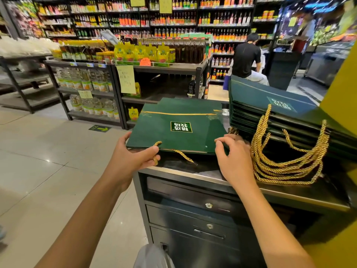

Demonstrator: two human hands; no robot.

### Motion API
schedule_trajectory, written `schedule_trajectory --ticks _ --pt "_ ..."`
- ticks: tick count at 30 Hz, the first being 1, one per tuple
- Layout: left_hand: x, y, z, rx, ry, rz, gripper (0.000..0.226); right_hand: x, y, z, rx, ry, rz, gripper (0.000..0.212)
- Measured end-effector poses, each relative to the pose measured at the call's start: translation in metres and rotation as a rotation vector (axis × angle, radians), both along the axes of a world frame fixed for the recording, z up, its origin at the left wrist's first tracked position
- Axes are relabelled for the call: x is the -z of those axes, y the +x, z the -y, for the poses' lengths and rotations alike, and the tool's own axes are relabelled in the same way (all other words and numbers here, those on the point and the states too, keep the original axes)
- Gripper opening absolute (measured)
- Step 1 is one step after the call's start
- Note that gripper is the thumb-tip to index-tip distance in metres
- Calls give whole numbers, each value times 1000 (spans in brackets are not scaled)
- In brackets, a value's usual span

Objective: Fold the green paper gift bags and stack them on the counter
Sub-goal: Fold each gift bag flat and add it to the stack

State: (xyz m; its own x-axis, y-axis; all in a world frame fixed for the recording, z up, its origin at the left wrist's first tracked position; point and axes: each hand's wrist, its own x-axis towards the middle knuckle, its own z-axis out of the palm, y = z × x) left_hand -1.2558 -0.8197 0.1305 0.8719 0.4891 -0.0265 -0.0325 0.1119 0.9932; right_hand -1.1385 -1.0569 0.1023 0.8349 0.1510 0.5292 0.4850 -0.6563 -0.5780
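Note:
A flat dark green paper gift bag [177,130] with a gold line and a printed label lies on the counter [193,176], overhanging its left end. My left hand [133,157] grips the bag's near left corner, thumb pressing its gold rope handle [173,151]. My right hand [233,159] pinches the near right edge of the same bag. To the right a tall stack of folded green bags [274,111] rests on the counter, its gold rope handles [289,161] hanging in a bunch toward me.
Under the counter are dark metal drawers [193,207] with locks. Left of it is tiled floor [48,151]. Store shelves [92,89] with bottles stand behind. A person in black [246,57] sits beyond the stack. A yellow wall [342,89] rises at the right.

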Motion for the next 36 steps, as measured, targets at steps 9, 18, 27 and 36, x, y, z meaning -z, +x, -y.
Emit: schedule_trajectory --ticks 9,18,27,36 --pt "-17 2 23 35 -178 82 96 3 -40 -11 -271 157 399 13" --pt "-21 3 24 21 -218 89 74 -4 -72 -49 -421 -168 -160 25" --pt "-21 -2 5 -18 -178 81 68 -24 -57 -17 -609 -16 -508 22" --pt "-8 -12 -19 -81 -106 29 64 -55 -48 33 -642 -54 -687 20"
